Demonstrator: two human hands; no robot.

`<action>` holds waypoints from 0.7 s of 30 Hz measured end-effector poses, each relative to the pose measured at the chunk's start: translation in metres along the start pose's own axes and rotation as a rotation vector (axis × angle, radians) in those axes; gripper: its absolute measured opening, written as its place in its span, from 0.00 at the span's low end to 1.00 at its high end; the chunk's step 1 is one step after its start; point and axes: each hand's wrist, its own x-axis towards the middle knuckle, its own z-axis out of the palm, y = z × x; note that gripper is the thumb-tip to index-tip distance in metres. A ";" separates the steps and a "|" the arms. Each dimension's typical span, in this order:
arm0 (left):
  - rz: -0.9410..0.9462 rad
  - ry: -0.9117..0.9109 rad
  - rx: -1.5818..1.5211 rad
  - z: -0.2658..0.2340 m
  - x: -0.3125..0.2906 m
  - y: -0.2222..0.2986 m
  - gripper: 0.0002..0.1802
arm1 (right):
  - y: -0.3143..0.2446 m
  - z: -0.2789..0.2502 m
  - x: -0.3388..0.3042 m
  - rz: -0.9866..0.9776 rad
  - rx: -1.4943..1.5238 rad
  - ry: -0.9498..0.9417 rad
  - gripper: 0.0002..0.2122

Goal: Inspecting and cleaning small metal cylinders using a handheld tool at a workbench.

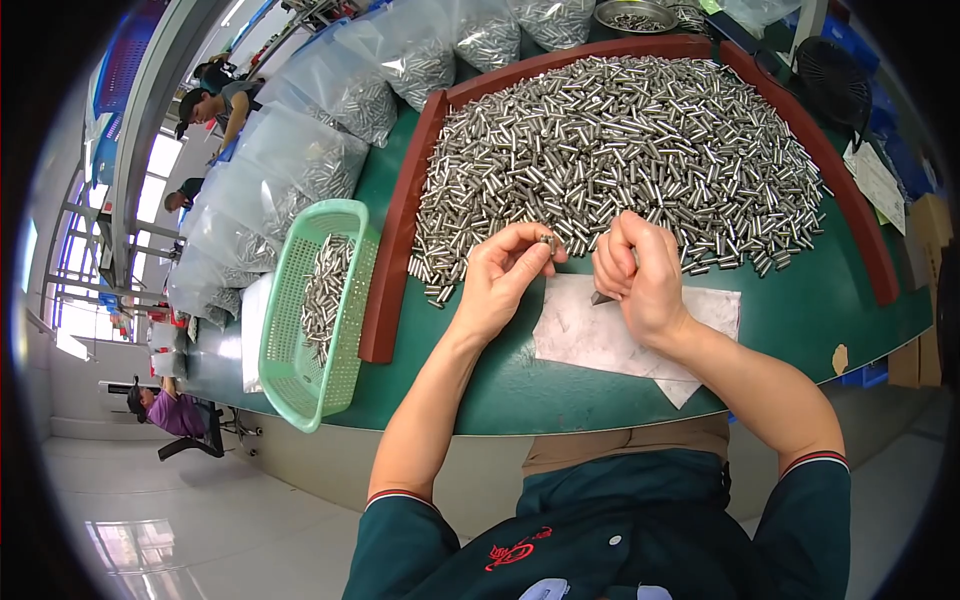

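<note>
A green-topped table (505, 395) is seen in a bright workroom, with clear bags (325, 165) of metal pins lined up from ten to twelve o'clock. At one o'clock, a heap of loose pins (620, 150) is bordered by a dark red frame (403, 230); at nine, more are held in a pale green basket (290, 385). A small metal pin (548, 243) is pinched between thumb and fingers of the left hand (500, 270). The right hand (640, 275) is clenched above a stained cloth (570, 330) at three o'clock; whether anything is gripped cannot be told.
</note>
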 end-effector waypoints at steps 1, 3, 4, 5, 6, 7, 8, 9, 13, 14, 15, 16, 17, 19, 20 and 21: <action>-0.002 0.001 0.000 0.000 0.000 0.000 0.06 | 0.000 0.000 0.000 0.002 0.001 0.000 0.18; -0.124 0.002 -0.169 0.000 -0.002 0.001 0.08 | 0.000 0.000 0.000 0.005 0.005 -0.001 0.18; -0.125 0.003 -0.171 0.001 -0.002 0.002 0.08 | 0.001 -0.001 0.000 0.007 0.004 -0.001 0.18; -0.192 -0.002 -0.299 0.000 -0.002 0.006 0.09 | 0.000 -0.002 0.000 0.009 0.030 -0.011 0.18; -0.258 -0.007 -0.428 0.000 -0.003 0.007 0.10 | 0.000 -0.002 0.000 0.013 0.057 -0.020 0.18; -0.283 -0.001 -0.463 -0.001 -0.003 0.007 0.11 | 0.000 -0.003 0.000 0.015 0.056 -0.020 0.18; -0.283 0.003 -0.464 -0.002 -0.003 0.007 0.11 | 0.000 -0.002 0.000 0.010 0.054 -0.026 0.18; -0.310 -0.006 -0.501 -0.004 -0.003 0.008 0.13 | 0.000 -0.002 0.000 0.006 0.051 -0.032 0.18; -0.358 0.006 -0.559 -0.006 -0.003 0.008 0.15 | 0.001 -0.003 0.001 0.000 0.037 -0.036 0.17; -0.370 0.017 -0.566 -0.006 -0.002 0.009 0.15 | 0.001 -0.003 0.001 0.001 0.039 -0.033 0.17; -0.371 0.019 -0.567 -0.006 -0.002 0.010 0.15 | 0.001 -0.003 0.001 0.002 0.040 -0.030 0.17; -0.377 0.048 -0.580 -0.007 -0.002 0.010 0.16 | 0.001 -0.003 0.002 0.004 0.040 -0.029 0.17; -0.385 0.076 -0.594 -0.007 -0.002 0.010 0.16 | 0.001 -0.003 0.002 0.004 0.046 -0.023 0.17; -0.364 0.145 -0.655 -0.012 0.000 0.010 0.15 | 0.002 -0.004 0.002 0.007 0.052 -0.014 0.17; -0.333 0.175 -0.689 -0.016 -0.001 0.009 0.15 | 0.002 -0.003 0.002 0.007 0.052 -0.019 0.17; -0.307 0.288 -0.577 -0.015 0.000 0.009 0.16 | 0.001 -0.003 0.002 0.008 0.053 -0.024 0.18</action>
